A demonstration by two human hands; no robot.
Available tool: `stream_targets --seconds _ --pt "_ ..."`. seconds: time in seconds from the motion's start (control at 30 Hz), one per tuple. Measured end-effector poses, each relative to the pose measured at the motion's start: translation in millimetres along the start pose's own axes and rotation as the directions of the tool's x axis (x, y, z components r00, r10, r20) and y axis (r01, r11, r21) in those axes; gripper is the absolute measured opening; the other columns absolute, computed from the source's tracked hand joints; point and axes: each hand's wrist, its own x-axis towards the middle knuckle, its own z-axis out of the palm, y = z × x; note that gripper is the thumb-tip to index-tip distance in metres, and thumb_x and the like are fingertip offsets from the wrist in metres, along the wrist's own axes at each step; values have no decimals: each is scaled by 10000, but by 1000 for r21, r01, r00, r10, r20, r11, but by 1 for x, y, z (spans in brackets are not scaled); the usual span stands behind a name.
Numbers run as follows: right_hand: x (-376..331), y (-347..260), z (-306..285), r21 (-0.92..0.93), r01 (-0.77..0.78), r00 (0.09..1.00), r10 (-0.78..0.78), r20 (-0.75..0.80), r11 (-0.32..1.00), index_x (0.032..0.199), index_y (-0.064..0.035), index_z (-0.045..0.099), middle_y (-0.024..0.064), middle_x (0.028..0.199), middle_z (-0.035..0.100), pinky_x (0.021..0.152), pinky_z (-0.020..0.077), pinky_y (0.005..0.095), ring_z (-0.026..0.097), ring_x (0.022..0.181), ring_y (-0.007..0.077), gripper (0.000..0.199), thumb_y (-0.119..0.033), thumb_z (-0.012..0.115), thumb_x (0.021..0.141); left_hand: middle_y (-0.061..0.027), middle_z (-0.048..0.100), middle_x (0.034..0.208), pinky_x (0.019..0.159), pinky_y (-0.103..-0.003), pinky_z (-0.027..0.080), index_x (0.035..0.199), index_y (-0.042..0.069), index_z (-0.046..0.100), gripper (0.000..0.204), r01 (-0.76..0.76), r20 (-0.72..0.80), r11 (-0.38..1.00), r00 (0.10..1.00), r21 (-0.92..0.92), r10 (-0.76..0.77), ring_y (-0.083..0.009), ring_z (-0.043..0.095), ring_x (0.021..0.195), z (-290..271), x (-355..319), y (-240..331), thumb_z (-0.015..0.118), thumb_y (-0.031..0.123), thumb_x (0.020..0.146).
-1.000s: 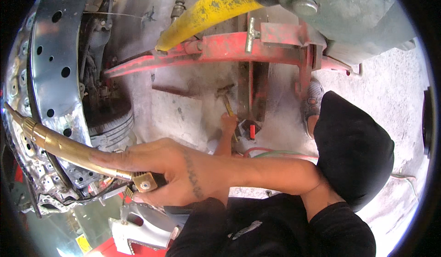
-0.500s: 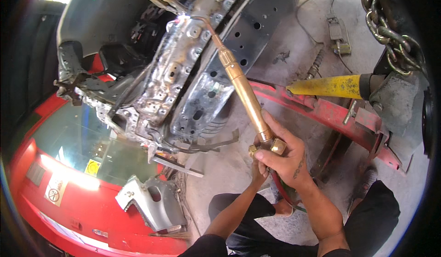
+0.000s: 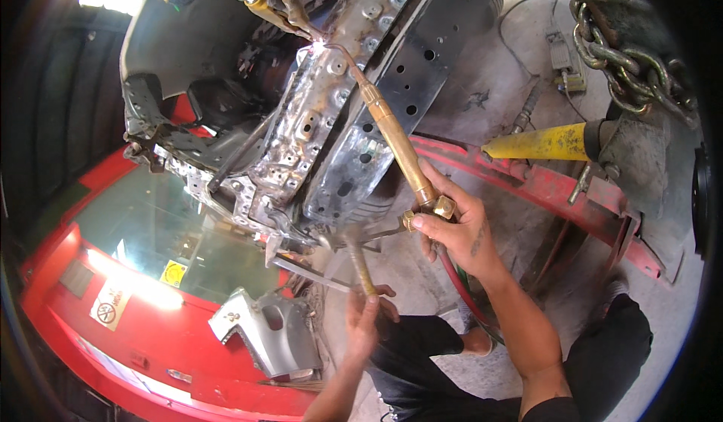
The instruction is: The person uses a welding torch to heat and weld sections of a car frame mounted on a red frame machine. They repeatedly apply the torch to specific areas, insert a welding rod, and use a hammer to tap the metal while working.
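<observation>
My right hand (image 3: pixel 465 232) grips a brass gas torch (image 3: pixel 403 151) by its valve end, below the two knobs. The bent copper tip points up and to the left, where a bright glow touches the edge of a bare, scorched metal car rail (image 3: pixel 307 124). Locking pliers with a yellowish handle (image 3: pixel 271 15) clamp the rail beside the glow. Lower and to the left, my left hand (image 3: pixel 365 322) is closed round the handle of a hammer (image 3: pixel 361 270), its head blurred near the rail's lower end. A red hose (image 3: pixel 461 290) runs down from the torch.
A red car panel with glass (image 3: pixel 181 226) lies at the left, a silver body panel (image 3: pixel 275 335) on its lower part. To the right are a red steel beam (image 3: pixel 542 188), a yellow cylinder (image 3: pixel 538 143) and a heavy chain (image 3: pixel 614 53). My legs are below.
My left hand has left the torch's valve end and moved left; a hammer now shows in it. My right hand keeps the torch, its tip still at the glowing spot.
</observation>
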Motion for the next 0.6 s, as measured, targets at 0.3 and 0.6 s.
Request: stream_targets --seconds 0.3,0.6 --pt "-2 -4 1 6 -10 1000 10 17 1000 1636 -69 365 70 971 703 505 506 263 608 587 92 767 65 664 943 -57 647 872 519 -242 435 1508 -39 437 585 -275 -7 878 954 392 301 -84 551 623 -40 71 92 697 177 1031" --pt "-2 -4 -5 10 -18 1000 18 20 1000 1619 -46 395 76 996 663 501 532 268 626 620 104 756 52 671 922 -135 722 1016 787 -311 526 1435 -17 600 471 -310 61 505 892 806 449 -136 639 867 -31 118 143 654 256 1055"
